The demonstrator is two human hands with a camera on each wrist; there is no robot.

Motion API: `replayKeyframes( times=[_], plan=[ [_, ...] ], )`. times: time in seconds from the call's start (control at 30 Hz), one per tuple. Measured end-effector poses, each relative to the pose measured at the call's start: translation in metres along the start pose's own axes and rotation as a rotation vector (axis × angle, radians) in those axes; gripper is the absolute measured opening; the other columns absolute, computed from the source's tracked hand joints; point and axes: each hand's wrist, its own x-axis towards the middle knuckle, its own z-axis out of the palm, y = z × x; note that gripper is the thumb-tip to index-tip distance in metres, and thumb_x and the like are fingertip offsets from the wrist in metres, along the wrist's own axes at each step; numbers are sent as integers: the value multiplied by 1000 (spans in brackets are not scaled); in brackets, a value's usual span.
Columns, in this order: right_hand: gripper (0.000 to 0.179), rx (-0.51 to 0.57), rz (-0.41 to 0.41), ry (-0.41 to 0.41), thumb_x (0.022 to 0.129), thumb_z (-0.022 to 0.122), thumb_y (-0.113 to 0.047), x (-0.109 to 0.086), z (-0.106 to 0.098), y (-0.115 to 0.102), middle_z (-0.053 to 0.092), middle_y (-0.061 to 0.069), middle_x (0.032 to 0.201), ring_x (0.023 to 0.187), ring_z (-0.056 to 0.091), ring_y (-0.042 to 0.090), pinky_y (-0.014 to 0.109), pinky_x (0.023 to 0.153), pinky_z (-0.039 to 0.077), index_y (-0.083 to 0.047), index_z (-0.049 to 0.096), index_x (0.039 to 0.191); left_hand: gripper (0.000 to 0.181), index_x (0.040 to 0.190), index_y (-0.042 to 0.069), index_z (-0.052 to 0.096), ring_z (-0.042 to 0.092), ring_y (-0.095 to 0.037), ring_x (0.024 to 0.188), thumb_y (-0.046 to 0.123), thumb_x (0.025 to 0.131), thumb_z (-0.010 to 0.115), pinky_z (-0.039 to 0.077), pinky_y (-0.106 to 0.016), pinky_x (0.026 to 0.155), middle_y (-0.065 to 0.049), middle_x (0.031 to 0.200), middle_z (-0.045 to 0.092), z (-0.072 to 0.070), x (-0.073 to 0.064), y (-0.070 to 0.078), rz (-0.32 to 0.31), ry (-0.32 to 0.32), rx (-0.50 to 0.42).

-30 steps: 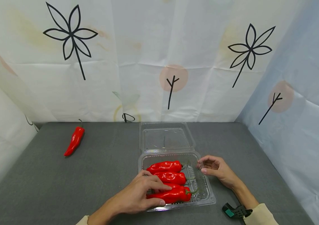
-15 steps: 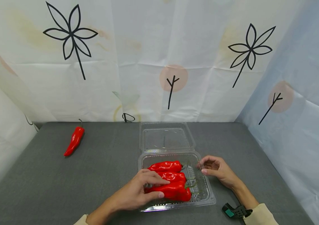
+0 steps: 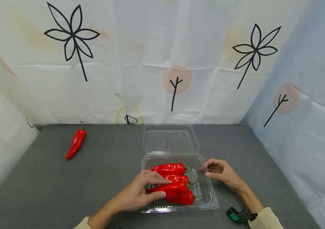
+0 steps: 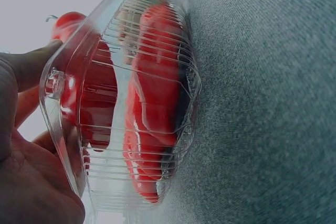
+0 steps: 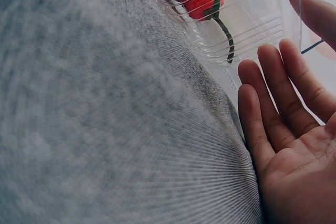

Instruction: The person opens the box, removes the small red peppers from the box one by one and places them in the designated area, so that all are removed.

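Note:
My left hand (image 3: 138, 194) grips a glossy red pepper (image 3: 176, 189) between thumb and fingers, its green stem pointing right. The pepper is raised over the other red peppers (image 3: 169, 168) lying in a clear plastic clamshell box (image 3: 212, 190). Through the box's ribbed wall, the left wrist view shows a lower pepper (image 4: 152, 87) on the bottom, with the held one above it. At the box's right side is my right hand (image 3: 221, 173), its fingers loosely extended and fingertips right at the wall. In the right wrist view its palm (image 5: 299, 166) holds nothing.
The box's transparent lid (image 3: 171, 140) lies folded back towards the rear wall. A single red pepper (image 3: 76, 144) lies on the grey table (image 3: 108, 165) at the back left. A black wristband device (image 3: 238, 214) sits by the right sleeve.
My left hand has lifted the pepper from the front of the box and moved it slightly back and left, uncovering another pepper beneath. The right hand stays in place.

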Motion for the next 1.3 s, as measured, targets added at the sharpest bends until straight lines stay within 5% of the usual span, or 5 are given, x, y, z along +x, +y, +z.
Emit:
replayKeyframes(
  times=[0.3, 0.63, 0.9, 1.17, 1.3],
  plan=[
    [19, -15, 2, 3, 96, 59, 9, -1, -2, 0, 69, 14, 113, 106, 69, 23, 31, 84, 57, 16, 55, 112, 37, 131, 18, 70, 62, -20, 107, 19, 95, 73, 55, -41, 90, 4, 118, 70, 0, 4, 0, 104, 90, -159],
    [20, -27, -8, -1, 95, 59, 9, 0, -1, -1, 68, 21, 113, 105, 69, 25, 31, 82, 57, 19, 53, 112, 36, 128, 4, 69, 67, -23, 99, 0, 92, 71, 59, -35, 84, -10, 112, 69, -18, 7, -2, 142, 401, -241],
    [21, -37, 12, 11, 96, 59, 8, -1, -1, 0, 69, 21, 113, 105, 69, 23, 31, 83, 57, 19, 53, 113, 38, 131, 3, 68, 62, -19, 101, 3, 93, 72, 55, -23, 85, -13, 117, 69, -52, 4, -16, -9, 710, -104],
    [20, -33, 8, 9, 96, 58, 8, -1, -1, 0, 69, 19, 113, 106, 69, 24, 31, 83, 57, 17, 54, 113, 41, 137, 6, 64, 57, -17, 104, 15, 98, 69, 50, -15, 83, -13, 126, 64, -88, -7, -40, -237, 898, -167],
    [19, -41, 18, 14, 96, 58, 8, -1, -1, 0, 69, 19, 114, 106, 69, 24, 32, 82, 57, 16, 55, 114, 43, 139, 10, 64, 55, -14, 100, 25, 98, 68, 51, -14, 73, -11, 127, 64, -105, -15, -56, -363, 991, -125]
  ],
)
